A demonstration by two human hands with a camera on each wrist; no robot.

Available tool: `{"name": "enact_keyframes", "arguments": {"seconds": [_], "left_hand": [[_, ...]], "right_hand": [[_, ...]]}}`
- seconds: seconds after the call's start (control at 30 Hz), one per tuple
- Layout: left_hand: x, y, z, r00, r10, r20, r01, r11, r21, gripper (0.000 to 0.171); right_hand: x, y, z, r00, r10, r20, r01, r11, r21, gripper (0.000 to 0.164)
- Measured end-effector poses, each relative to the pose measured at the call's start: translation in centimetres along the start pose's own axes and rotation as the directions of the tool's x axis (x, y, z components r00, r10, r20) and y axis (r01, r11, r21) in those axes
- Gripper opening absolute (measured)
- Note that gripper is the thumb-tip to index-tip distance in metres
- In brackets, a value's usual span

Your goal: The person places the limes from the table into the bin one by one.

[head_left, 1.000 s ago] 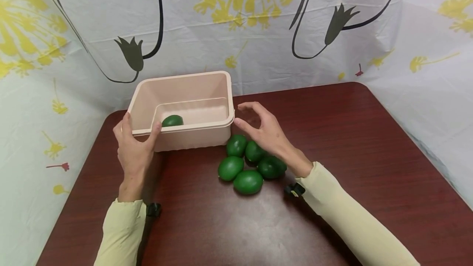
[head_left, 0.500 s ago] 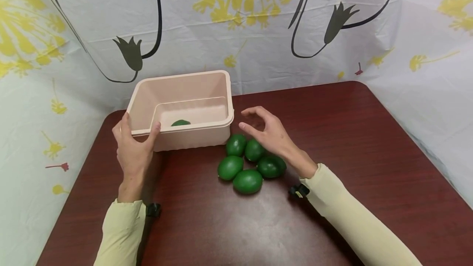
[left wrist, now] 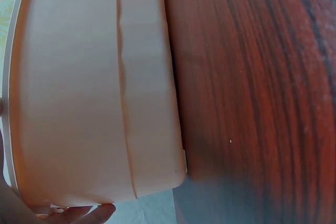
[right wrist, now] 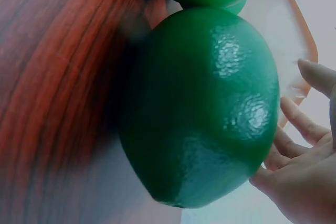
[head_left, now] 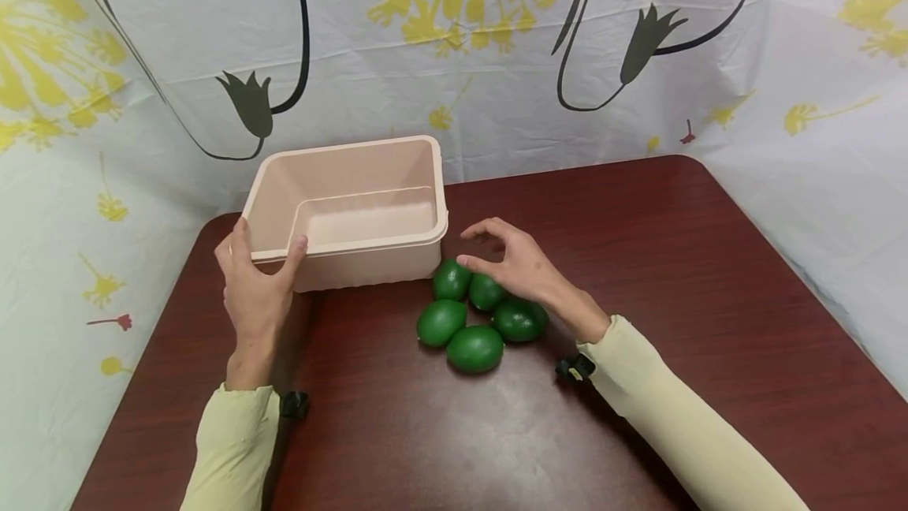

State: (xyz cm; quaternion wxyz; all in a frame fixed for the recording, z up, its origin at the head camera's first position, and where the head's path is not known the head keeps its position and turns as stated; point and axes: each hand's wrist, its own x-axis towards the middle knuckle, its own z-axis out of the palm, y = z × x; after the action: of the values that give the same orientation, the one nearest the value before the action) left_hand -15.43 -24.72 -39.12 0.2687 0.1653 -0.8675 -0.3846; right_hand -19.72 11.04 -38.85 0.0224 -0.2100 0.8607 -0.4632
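A beige plastic bin (head_left: 369,262) stands at the back left of the table. My left hand (head_left: 258,294) grips its front left corner, thumb at the front rim and fingers round the left side. In the left wrist view fingertips (left wrist: 102,213) curl at the bin's end wall. Several glossy green limes (head_left: 475,349) lie clustered by the bin's front right corner. My right hand (head_left: 521,262) hovers over the rear limes with thumb and fingers spread apart, holding nothing. A lime (right wrist: 205,108) looms large beside that hand in the right wrist view. The bin's floor near its front wall is hidden.
The dark red wooden table (head_left: 397,432) extends in front of and to the right of the limes. A white cloth (head_left: 496,117) printed with yellow flowers hangs behind the table and bin. Small black wrist cameras (head_left: 576,367) sit at both cuffs.
The lime inside the bin has rolled right and out of sight behind the front wall. My right hand has moved from the bin's right rim down toward the limes. My left hand stays put.
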Motion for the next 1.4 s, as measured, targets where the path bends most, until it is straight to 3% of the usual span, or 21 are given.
{"name": "enact_keyframes", "arguments": {"seconds": [1.0,1.4], "left_hand": [[-0.1,-0.1,0.0,1.0,-0.002,-0.008,0.002,1.0,0.0,0.094],[-0.1,-0.1,0.0,1.0,-0.003,-0.009,0.003,1.0,0.006,0.094]], "right_hand": [[-1.5,2.8,-1.0,0.986,0.083,0.144,-0.078,0.996,-0.04,0.06],[-2.0,3.5,-1.7,0.978,0.068,0.199,-0.051,0.995,-0.089,0.062]]}}
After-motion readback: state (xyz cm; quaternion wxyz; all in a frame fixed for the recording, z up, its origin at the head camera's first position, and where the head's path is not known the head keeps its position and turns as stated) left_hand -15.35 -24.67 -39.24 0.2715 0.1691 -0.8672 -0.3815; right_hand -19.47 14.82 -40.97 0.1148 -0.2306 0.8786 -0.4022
